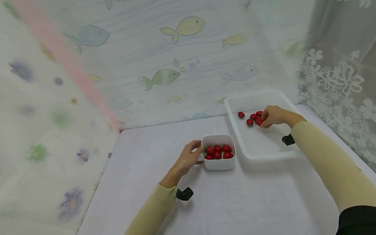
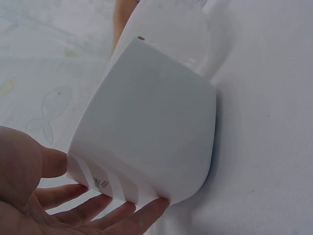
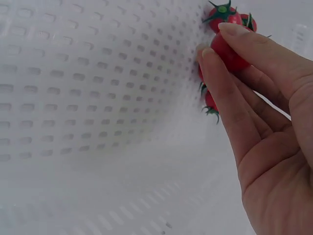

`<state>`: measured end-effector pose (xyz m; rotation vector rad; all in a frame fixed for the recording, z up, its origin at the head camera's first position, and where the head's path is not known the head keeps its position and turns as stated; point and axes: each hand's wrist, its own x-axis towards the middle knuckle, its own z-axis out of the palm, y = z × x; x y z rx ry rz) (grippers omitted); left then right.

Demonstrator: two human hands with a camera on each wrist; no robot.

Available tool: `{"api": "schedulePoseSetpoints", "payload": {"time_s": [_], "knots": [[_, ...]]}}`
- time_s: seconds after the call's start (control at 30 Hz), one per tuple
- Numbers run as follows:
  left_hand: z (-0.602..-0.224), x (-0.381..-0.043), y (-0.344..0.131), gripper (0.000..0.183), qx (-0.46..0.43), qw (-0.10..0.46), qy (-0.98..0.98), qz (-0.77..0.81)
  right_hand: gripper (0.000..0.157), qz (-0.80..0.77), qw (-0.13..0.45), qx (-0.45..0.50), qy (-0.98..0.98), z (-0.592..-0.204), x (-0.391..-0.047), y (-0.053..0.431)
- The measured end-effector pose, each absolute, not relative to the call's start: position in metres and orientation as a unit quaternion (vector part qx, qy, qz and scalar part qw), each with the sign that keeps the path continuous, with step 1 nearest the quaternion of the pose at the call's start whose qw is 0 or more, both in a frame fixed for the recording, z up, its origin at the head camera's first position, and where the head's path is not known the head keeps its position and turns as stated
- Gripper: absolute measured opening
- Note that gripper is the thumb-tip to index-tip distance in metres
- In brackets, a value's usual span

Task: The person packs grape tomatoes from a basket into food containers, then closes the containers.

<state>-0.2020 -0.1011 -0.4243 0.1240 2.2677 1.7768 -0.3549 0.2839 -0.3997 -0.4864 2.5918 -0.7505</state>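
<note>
My left hand [image 1: 187, 158] is at the left side of a small white container [image 1: 219, 165], its fingertips touching the wall. In the left wrist view the fingers [image 2: 83, 208] lie along that side of the container [image 2: 151, 117], with the thumb near the rim. Several red cherry tomatoes [image 1: 218, 148] sit inside. Over a large white perforated basket [image 1: 246, 143], my right hand [image 1: 274, 116] pinches a cherry tomato [image 3: 227, 53] between thumb and fingers. More tomatoes [image 1: 249, 122] with green stems lie beside it on the basket floor.
A white cloth [image 1: 147, 182] covers the table. Behind it hangs a fish-patterned curtain [image 1: 164, 98], with a flowered sheet [image 1: 44, 130] on the left and lace [image 1: 337, 81] on the right. The basket stands right of the container, farther back.
</note>
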Motion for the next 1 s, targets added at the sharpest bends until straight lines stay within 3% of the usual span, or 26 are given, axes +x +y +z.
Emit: {"api": "schedulePoseSetpoints", "payload": {"time_s": [0.57, 1.0], "knots": [[-0.422, -0.202, -0.100, 0.037, 0.041, 0.128, 0.791, 0.596, 0.030, -0.302, 0.183, -0.193, 0.915, -0.377, -0.340, 0.279], [-0.421, -0.201, -0.099, 0.038, 0.039, 0.133, 0.788, 0.600, 0.027, -0.329, 0.126, -0.206, 0.913, -0.354, -0.317, 0.274]]}}
